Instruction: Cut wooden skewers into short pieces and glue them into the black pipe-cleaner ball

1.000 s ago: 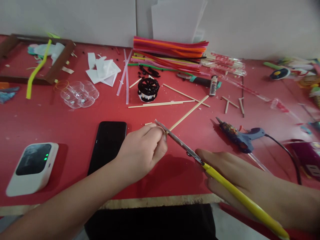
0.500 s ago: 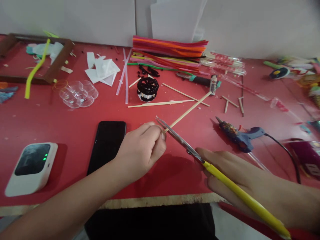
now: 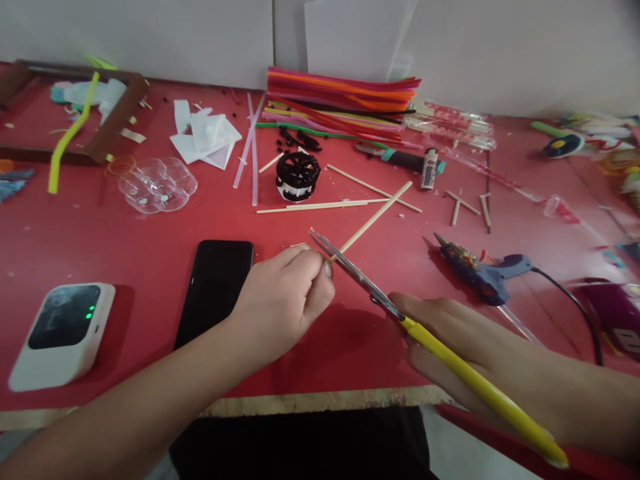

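My left hand (image 3: 295,287) is closed in a pinch around the near end of a thin wooden stick (image 3: 375,220), which slants up and away to the right. In my right hand (image 3: 450,333) is a pair of scissors (image 3: 445,360) with yellow handles. Their metal blades cross the stick just beyond my left fingertips. Most of the right fingers are hidden beneath the handles. Beyond the hands stands a small round black piece (image 3: 299,175) with a white base and little posts. Other wooden sticks (image 3: 320,205) lie in front of it.
A glue gun (image 3: 475,267) with a cord lies right of the scissors. A phone (image 3: 215,287) and a white device (image 3: 63,337) lie to the left. Colourful pipe cleaners (image 3: 340,93), a lighter (image 3: 429,169) and a clear flower-shaped tray (image 3: 157,187) are farther back.
The stick has slid toward my left hand, so its far end has drawn back from the lighter. Both hands keep nearly the same place, with the blades still across the stick.
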Tool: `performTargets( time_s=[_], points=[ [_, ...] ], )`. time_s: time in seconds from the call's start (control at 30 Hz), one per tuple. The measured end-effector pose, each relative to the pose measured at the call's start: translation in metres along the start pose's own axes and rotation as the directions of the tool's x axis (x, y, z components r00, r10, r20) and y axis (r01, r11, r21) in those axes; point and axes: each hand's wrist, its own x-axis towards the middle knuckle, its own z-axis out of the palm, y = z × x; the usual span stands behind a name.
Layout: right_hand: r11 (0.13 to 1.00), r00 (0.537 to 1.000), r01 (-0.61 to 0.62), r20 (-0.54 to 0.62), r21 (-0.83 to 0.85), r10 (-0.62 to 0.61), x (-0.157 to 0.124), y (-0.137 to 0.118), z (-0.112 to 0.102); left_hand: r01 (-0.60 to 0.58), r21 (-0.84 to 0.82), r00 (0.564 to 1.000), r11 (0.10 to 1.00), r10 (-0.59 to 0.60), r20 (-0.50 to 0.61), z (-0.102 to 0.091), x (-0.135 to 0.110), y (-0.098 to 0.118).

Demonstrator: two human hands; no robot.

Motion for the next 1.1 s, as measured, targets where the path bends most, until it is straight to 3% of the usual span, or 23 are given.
performTargets(
  time_s=[0.13, 0.37, 0.47, 0.63, 0.73, 0.9, 1.1],
  points=[
    [0.994, 0.992, -0.038, 0.126, 0.098, 0.026, 0.002, -0.004, -0.005, 0.019, -0.011, 0.999, 1.0, -0.019, 0.026, 0.0, 0.001, 0.0],
    [0.977, 0.955, -0.212, 0.214, 0.009, 0.205, 0.012, -0.009, -0.007, 0.024, -0.073, 0.996, 0.997, -0.017, 0.088, 0.0, 0.002, 0.003],
    [0.969, 0.948, -0.241, 0.202, -0.047, 0.246, 0.016, -0.009, -0.006, 0.004, 0.017, 0.995, 1.0, -0.006, 0.102, 0.002, 0.002, 0.004],
    [0.976, 0.958, -0.219, 0.191, -0.007, 0.216, 0.022, -0.01, -0.005, -0.058, 0.237, 0.998, 0.97, 0.051, 0.034, 0.009, 0.0, -0.002],
    [0.976, 0.956, -0.214, 0.2, -0.029, 0.215, 0.023, -0.01, -0.006, -0.072, 0.267, 0.997, 0.961, 0.069, 0.021, 0.009, 0.0, -0.004],
    [0.985, 0.969, -0.17, 0.181, -0.007, 0.169, 0.021, -0.011, -0.008, -0.002, 0.102, 0.998, 0.995, -0.005, 0.068, 0.006, 0.003, -0.003],
    [0.979, 0.956, -0.204, 0.213, -0.005, 0.2, 0.022, -0.014, -0.01, 0.086, -0.09, 0.989, 0.992, -0.074, 0.127, 0.004, 0.005, -0.005]
  ],
)
